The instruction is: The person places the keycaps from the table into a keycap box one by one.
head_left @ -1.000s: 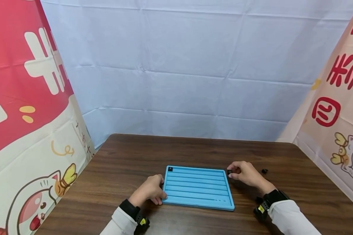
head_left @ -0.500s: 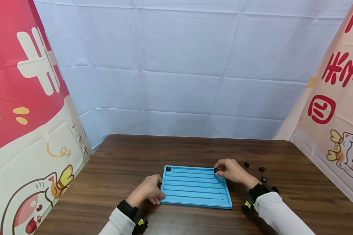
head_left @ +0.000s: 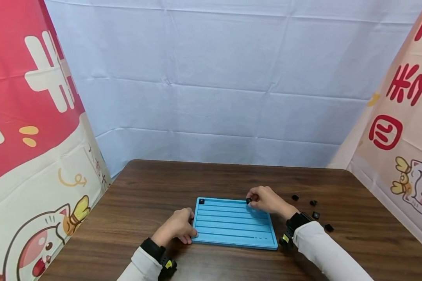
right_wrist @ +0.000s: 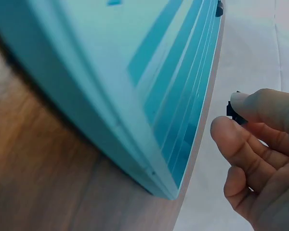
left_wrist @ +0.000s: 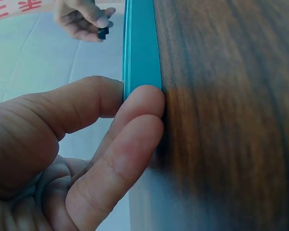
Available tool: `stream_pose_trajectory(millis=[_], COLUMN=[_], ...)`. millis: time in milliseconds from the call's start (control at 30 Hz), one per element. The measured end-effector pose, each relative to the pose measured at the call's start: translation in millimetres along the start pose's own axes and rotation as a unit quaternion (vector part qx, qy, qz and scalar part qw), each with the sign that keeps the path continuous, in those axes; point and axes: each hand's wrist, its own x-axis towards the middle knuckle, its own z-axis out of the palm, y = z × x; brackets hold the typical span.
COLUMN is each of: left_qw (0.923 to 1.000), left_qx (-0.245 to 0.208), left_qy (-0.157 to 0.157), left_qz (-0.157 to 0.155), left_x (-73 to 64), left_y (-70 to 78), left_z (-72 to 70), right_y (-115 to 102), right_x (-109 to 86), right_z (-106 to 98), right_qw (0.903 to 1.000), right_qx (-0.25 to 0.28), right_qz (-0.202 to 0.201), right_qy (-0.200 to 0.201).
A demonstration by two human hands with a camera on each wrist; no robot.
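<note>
A light blue ridged tray (head_left: 232,245) lies on the table, with one black keycap (head_left: 201,201) in its far left corner. At its near left corner, my left hand (head_left: 177,226) holds the edge; the left wrist view shows fingertips (left_wrist: 147,103) against the tray's side wall (left_wrist: 143,48). My right hand (head_left: 267,201) is over the tray's far right part, pinching another small black keycap (head_left: 248,201) between thumb and fingers. In the right wrist view this keycap (right_wrist: 235,114) is partly covered by the fingertips.
Several loose black keycaps (head_left: 315,215) lie on the brown wooden table (head_left: 154,183) right of the tray, near my right forearm. A pale blue cloth (head_left: 214,78) hangs behind the table, with printed cloths (head_left: 390,175) at both sides.
My right hand has moved left with the pinched keycap, from beside the tray's right edge to over its far row. The loose keycaps at right are now uncovered. My left hand stays at the tray.
</note>
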Motion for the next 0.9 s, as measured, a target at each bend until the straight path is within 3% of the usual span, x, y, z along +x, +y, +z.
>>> stream_pose_trajectory(millis=[567, 900], left_qw=[1.0000, 1.0000], left_qx=[-0.002, -0.006], left_qy=[-0.003, -0.001], left_qz=[-0.008, -0.004], left_x=[-2.6, -3.8], left_y=[3.7, 2.2], left_z=[-0.3, -0.9], right_y=[-17.0, -25.9], right_x=[25.1, 39.1], right_z=[16.4, 27.6], right_qw=[1.0000, 0.9987], right_qx=[0.002, 0.039], right_qz=[0.005, 0.026], right_qy=[-0.006, -0.021])
